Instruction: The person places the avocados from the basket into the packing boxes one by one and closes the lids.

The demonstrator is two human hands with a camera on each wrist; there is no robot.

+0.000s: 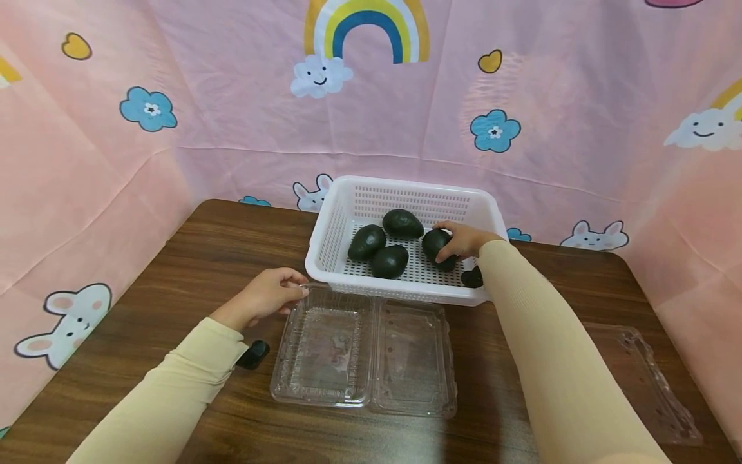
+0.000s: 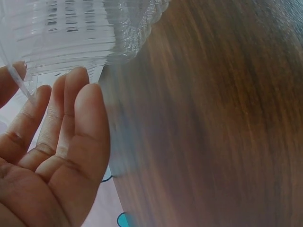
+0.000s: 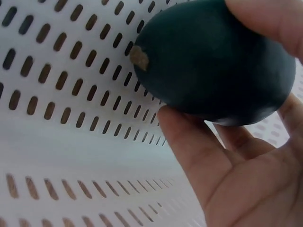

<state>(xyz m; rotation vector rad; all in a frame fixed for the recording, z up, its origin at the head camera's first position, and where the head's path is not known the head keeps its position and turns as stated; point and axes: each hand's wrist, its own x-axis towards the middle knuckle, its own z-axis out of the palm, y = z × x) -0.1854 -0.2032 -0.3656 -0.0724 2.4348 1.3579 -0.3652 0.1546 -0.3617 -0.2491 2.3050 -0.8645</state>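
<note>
My right hand (image 1: 460, 241) reaches into a white perforated basket (image 1: 406, 296) and grips a dark green avocado (image 1: 436, 243). In the right wrist view, the fingers and thumb lie around this avocado (image 3: 203, 61), whose brown stem end points left. Three more avocados, including a rear avocado (image 1: 402, 224), lie in the basket's left and middle part. My left hand (image 1: 269, 293) pinches the far left rim of a clear plastic clamshell container (image 1: 330, 341) between thumb and index finger. Its other fingers extend beneath the rim in the left wrist view. The container's lid (image 1: 414, 361) lies unfolded to the right.
Another clear plastic container (image 1: 643, 386) lies at the right of the brown wooden table (image 1: 191, 270), partly behind my right sleeve. A pink patterned cloth (image 1: 243, 84) hangs around the back and sides. The basket stands near the back cloth, just behind the clamshell.
</note>
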